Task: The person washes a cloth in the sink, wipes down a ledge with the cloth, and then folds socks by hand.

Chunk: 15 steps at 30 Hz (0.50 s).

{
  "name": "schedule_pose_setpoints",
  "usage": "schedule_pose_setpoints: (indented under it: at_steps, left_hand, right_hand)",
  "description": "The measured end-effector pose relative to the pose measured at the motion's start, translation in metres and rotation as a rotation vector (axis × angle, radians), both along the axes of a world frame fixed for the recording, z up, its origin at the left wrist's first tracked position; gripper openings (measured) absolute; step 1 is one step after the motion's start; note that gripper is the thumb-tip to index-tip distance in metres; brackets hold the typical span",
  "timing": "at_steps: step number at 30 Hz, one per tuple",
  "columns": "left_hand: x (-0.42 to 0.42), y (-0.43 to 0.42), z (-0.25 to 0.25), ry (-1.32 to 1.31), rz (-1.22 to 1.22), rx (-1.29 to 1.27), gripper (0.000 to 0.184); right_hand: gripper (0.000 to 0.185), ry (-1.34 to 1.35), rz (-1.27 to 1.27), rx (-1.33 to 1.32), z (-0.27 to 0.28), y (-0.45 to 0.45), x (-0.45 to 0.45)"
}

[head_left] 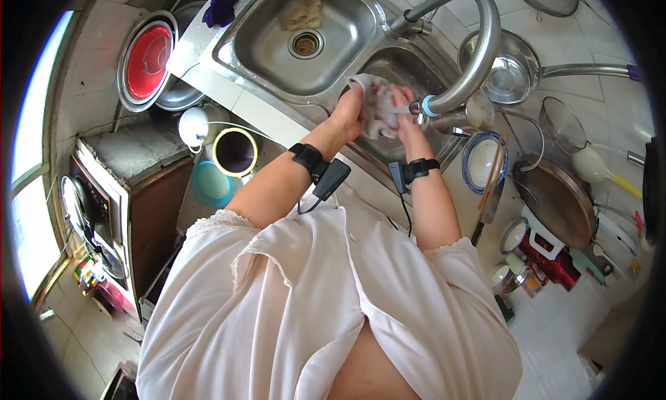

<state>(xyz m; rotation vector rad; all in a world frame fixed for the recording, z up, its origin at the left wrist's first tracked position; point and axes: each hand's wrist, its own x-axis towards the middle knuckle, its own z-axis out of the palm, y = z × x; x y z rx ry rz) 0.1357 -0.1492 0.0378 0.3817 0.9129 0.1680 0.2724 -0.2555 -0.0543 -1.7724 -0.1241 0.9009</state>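
A wet, pale cloth [377, 109] with darker patches is bunched between my two hands over the right-hand sink basin [416, 67]. My left hand [352, 114] grips its left side, with the thumb near the top. On the other side my right hand [408, 114] is closed on the cloth, its fingers blurred by motion. Water runs onto the cloth from the curved metal faucet [491, 36], whose spout end carries a light blue ring. Part of the cloth's underside is hidden by my hands.
A yellowish sponge [301, 15] lies in the left basin [263, 53] by the drain. Right of the sink are a blue-rimmed bowl [480, 166], chopsticks [491, 175], a knife [490, 211] and a steel pot [510, 77]. A purple cloth [220, 6] lies at the sink's left corner.
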Motion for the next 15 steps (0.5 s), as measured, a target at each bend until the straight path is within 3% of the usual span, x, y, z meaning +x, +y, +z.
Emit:
schedule_pose_setpoints:
  at_steps: [2, 4, 5, 8, 9, 12, 13, 14, 15]
  left_hand:
    - [-0.002, 0.007, -0.022, 0.001, -0.114, 0.024, 0.054]
    - [0.0, 0.011, 0.019, 0.267, -0.172, -0.128, 0.061]
    - [0.004, 0.007, 0.003, 0.059, -0.068, -0.269, 0.064]
    - [0.026, 0.001, -0.071, -0.125, 0.05, -0.377, 0.062]
    - [0.032, 0.006, -0.074, -0.169, -0.008, -0.28, 0.056]
    - [0.033, -0.001, -0.074, -0.288, 0.004, -0.173, 0.043]
    - [0.025, -0.004, -0.069, -0.409, 0.01, -0.25, 0.032]
    - [0.024, -0.011, -0.064, -0.405, 0.003, -0.251, 0.032]
    - [0.027, -0.021, -0.056, -0.233, -0.003, -0.18, 0.032]
  right_hand:
    - [0.034, 0.049, -0.023, 0.148, 0.04, 0.015, -0.013]
    - [0.037, -0.565, 0.169, 0.025, 0.047, 0.025, -0.018]
    - [0.036, -0.56, 0.165, -0.012, 0.081, 0.028, -0.037]
    - [0.034, -0.727, 0.254, 0.025, 0.103, 0.024, -0.067]
    - [0.034, -0.702, 0.235, 0.037, 0.114, 0.022, -0.075]
    - [0.039, -0.899, 0.29, 0.102, 0.11, 0.016, -0.077]
    - [0.034, -0.904, 0.247, 0.177, 0.099, 0.014, -0.071]
    - [0.034, -0.902, 0.239, 0.175, 0.08, 0.013, -0.055]
    - [0.031, -0.782, 0.137, 0.073, 0.053, 0.01, -0.035]
